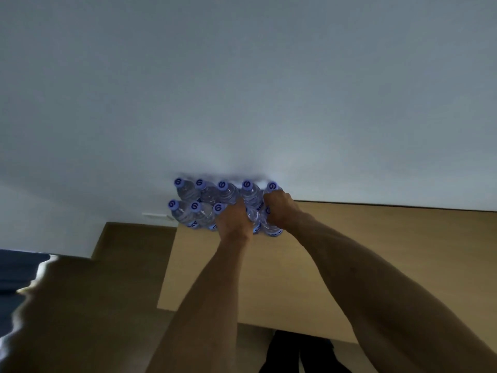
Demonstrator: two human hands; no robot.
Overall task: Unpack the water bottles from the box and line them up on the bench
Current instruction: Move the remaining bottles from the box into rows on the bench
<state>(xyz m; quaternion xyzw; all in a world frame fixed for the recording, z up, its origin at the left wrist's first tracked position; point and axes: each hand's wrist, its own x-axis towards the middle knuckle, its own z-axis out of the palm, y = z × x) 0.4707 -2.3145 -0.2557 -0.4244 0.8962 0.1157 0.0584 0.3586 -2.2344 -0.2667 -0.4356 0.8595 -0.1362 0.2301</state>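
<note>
Several clear water bottles with purple caps (200,182) stand in two rows at the back left corner of the light wooden bench (376,251), against the white wall. My left hand (233,220) grips a bottle (255,220) in the front row, covering its cap. My right hand (281,208) grips the bottle beside it (273,229) at the right end of the front row, from above. Both bottles appear to rest on the bench. The box is out of view.
The white wall (242,90) rises directly behind the bottles. The bench stretches bare to the right. A darker brown floor (80,305) lies left of the bench, with a dark blue object (16,267) at the far left edge. My dark-clothed legs (295,354) show below.
</note>
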